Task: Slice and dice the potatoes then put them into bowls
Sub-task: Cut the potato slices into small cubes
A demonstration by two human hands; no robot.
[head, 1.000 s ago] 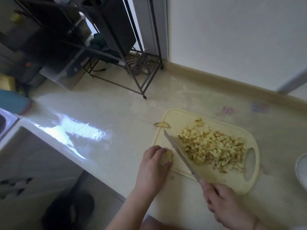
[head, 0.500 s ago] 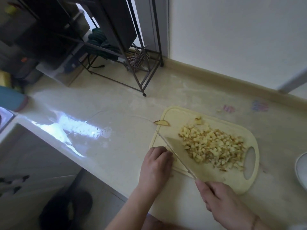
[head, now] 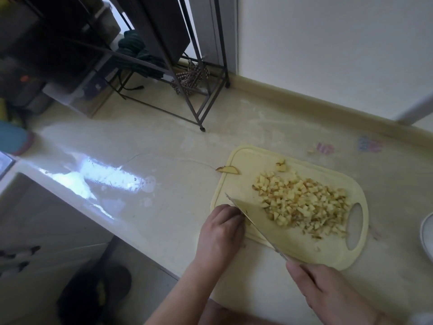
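Note:
A pale yellow cutting board (head: 243,158) lies on the counter with a heap of diced potato (head: 302,202) on its right half. My left hand (head: 221,231) presses a potato piece at the board's near left corner; the piece is almost wholly hidden under the fingers. My right hand (head: 332,294) grips the handle of a knife (head: 264,228), whose blade lies tilted across the board, its edge right beside my left fingertips. A loose potato slice (head: 228,170) rests at the board's far left edge, and another chunk (head: 281,166) sits behind the heap.
The rim of a white bowl (head: 425,238) shows at the right edge. A black metal rack (head: 201,90) stands on the counter behind. The counter's front edge (head: 98,214) runs diagonally at the left, with a sink corner and a teal object (head: 14,139) far left.
The blade has tipped over to a flatter angle and slid toward me along my left fingers. My left hand has curled tighter over the potato piece.

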